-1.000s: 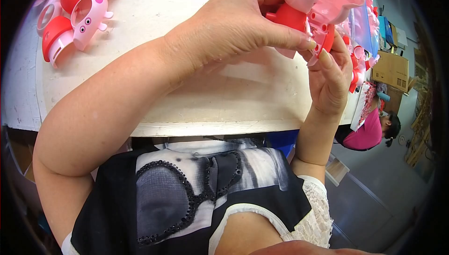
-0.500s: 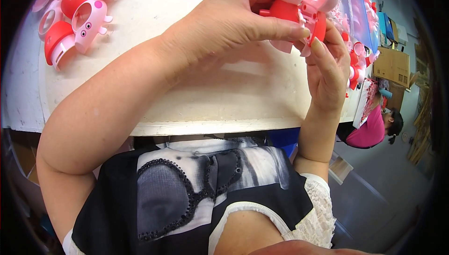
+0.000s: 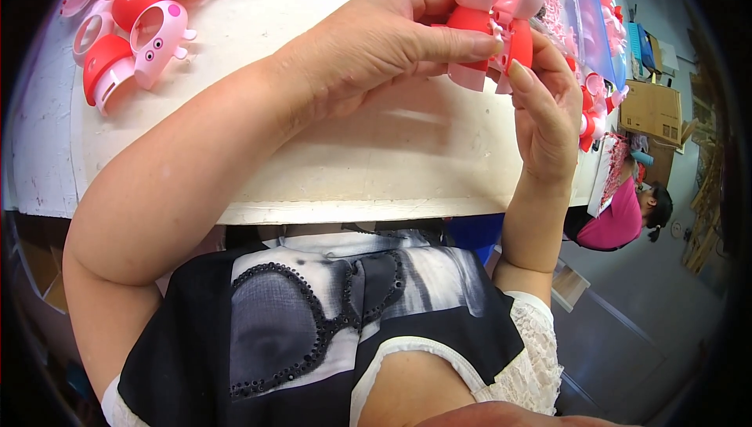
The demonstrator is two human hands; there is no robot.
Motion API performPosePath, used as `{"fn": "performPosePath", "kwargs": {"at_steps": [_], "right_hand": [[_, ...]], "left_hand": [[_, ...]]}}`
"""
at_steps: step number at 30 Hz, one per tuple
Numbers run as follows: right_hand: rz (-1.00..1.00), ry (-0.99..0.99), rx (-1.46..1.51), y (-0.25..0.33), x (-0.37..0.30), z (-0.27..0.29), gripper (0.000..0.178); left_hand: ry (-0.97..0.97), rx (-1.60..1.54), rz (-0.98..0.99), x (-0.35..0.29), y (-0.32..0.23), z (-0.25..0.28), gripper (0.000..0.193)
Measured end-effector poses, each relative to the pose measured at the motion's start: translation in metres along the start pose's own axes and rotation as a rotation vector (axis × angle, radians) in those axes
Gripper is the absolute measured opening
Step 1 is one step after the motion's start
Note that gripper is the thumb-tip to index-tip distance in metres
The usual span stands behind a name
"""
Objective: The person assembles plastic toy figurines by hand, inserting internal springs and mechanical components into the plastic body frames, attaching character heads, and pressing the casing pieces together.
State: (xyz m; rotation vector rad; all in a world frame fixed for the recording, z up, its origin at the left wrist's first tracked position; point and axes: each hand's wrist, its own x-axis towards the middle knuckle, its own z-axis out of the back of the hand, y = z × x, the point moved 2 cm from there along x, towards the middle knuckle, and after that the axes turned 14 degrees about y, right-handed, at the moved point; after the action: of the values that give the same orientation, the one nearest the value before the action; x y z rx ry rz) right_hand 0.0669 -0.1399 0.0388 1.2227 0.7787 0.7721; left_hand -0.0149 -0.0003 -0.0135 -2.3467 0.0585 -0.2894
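Above the table, my left hand [image 3: 384,43] grips the left half shell [image 3: 470,23] of a plastic pig figure, pale pink at the head and red at the body. My left thumb presses across the red part. My right hand [image 3: 552,117] pinches the matching right half shell [image 3: 520,43], thumb in front and fingers behind. Side by side, the two halves nearly meet along their edges. Small white bits [image 3: 497,31] show between them, though I cannot tell what they are. The top of the figure is cut off by the picture's edge.
Several pink and red pig shells [image 3: 160,39] lie at the table's far left. More red and pink parts [image 3: 597,110] and a translucent blue bin [image 3: 593,23] are at the right. Beyond are a cardboard box [image 3: 652,111] and a seated person in pink [image 3: 615,215].
Both hands have shifted slightly left with the shells. The right half has turned a little and now lies closer alongside the left half. Both grips stay as they were.
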Motion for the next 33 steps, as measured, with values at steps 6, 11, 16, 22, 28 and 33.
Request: {"fn": "performPosePath", "kwargs": {"at_steps": [6,11,16,22,28,33], "right_hand": [[0.001,0.046,-0.023,-0.001,0.003,0.002,0.044],[-0.023,0.030,0.037,-0.007,0.005,0.006,0.043],[-0.063,0.038,0.088,-0.011,0.007,0.006,0.042],[-0.085,0.093,0.091,-0.016,0.008,0.011,0.041],[-0.093,0.111,0.073,-0.016,0.010,0.010,0.041],[-0.091,0.066,0.147,-0.015,0.013,0.007,0.037]], "left_hand": [[0.014,-0.009,0.004,-0.002,0.000,0.002,0.041],[-0.026,-0.005,0.093,0.000,0.002,0.005,0.042],[-0.053,-0.038,0.079,0.000,0.005,0.003,0.042],[-0.071,-0.006,0.070,0.000,0.005,0.003,0.043],[-0.058,-0.019,0.096,0.002,0.008,0.008,0.042],[-0.044,-0.015,0.072,0.003,0.009,0.007,0.042]]}}
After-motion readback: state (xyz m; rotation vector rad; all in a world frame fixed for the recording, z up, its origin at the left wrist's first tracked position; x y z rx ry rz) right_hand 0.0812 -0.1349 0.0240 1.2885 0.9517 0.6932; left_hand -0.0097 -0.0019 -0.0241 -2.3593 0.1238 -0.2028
